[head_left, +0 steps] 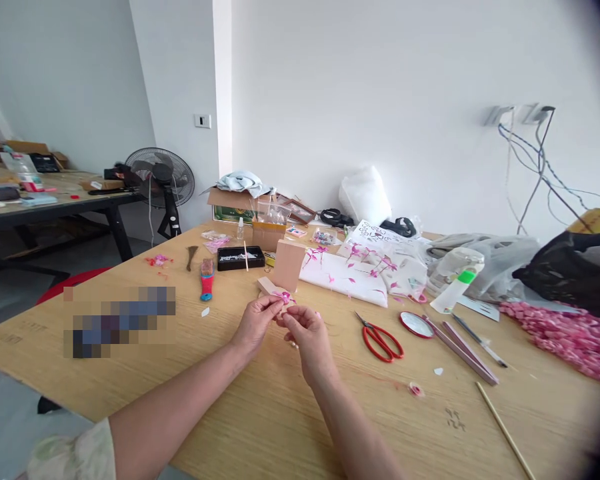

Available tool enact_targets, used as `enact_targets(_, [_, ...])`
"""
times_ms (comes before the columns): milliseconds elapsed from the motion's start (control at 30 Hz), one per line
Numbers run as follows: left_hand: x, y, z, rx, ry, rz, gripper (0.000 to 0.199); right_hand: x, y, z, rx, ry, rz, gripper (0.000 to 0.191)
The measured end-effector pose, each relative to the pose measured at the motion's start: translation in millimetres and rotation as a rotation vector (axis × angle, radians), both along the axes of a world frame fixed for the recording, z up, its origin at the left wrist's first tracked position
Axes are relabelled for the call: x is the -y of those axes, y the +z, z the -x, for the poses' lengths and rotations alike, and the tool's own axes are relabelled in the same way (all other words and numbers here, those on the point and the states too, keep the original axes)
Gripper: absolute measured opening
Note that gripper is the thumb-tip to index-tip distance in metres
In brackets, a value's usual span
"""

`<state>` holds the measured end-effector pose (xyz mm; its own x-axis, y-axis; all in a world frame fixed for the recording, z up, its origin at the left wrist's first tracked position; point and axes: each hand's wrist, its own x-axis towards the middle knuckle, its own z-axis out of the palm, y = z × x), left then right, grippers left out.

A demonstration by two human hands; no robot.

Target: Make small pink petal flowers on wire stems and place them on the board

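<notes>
A small pink flower (284,297) is held up over the middle of the wooden table (260,400). My left hand (256,323) pinches it from the left between thumb and fingertips. Close against its lower right side, my right hand (306,333) is closed, fingertips together; what they grip is too small to make out. Just behind the hands stands an upright tan card piece (289,265). Pink flower sprigs lie on a white cloth pad (345,279) beyond it.
Red-handled scissors (383,341), a round mirror (417,325) and a thread spool (415,389) lie right. A red brush (207,280) and black tray (241,258) sit left. A spray bottle (453,291) and pink bundle (565,337) are far right.
</notes>
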<state>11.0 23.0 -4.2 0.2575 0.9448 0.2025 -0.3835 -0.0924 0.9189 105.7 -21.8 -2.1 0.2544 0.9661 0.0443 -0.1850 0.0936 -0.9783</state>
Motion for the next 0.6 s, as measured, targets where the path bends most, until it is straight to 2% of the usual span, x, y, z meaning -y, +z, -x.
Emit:
enact_targets(133, [0, -3.4, -2, -0.016, 0.027, 0.014, 0.012, -1, 1.0, 4, -0.166, 0.000, 0.007, 0.019])
enact_targets(300, [3, -6.4, -8, 0.126, -0.033, 0.102, 0.011, 0, 4.4, 3, -0.313, 0.068, 0.042, 0.026])
enact_targets(433, [11, -0.6, -15, 0.227, -0.056, 0.145, 0.009, 1, 3.3, 1, -0.376, 0.170, 0.014, 0.026])
enact_targets(600, [20, 9.5, -20, 0.233, -0.083, 0.239, 0.013, 0, 1.9, -7, -0.366, 0.175, -0.020, 0.027])
